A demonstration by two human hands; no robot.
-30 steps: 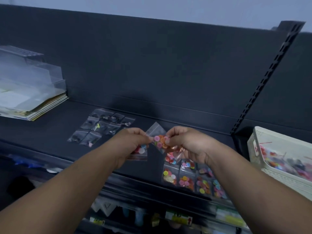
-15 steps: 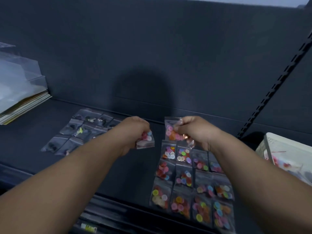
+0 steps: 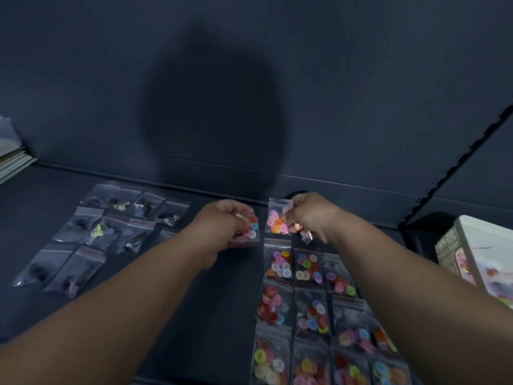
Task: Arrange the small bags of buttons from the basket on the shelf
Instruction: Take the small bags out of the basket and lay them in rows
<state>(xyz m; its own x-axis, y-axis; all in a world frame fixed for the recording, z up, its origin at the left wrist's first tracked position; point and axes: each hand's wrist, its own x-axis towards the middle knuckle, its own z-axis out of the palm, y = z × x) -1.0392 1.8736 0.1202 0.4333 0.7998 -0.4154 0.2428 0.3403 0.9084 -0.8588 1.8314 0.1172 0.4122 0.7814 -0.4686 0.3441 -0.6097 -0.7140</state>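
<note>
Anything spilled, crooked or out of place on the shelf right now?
Nothing spilled or torn that I can see. The coloured button bags lie in fairly even rows. The dark-filled bags on the left sit at a slant and overlap.

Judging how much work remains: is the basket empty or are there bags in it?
Not empty: small bags of coloured buttons show inside the white basket at the right edge; how many cannot be told.

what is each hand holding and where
Left hand grips one button bag by its left side; right hand pinches a pink-orange bag at its right edge.
</note>
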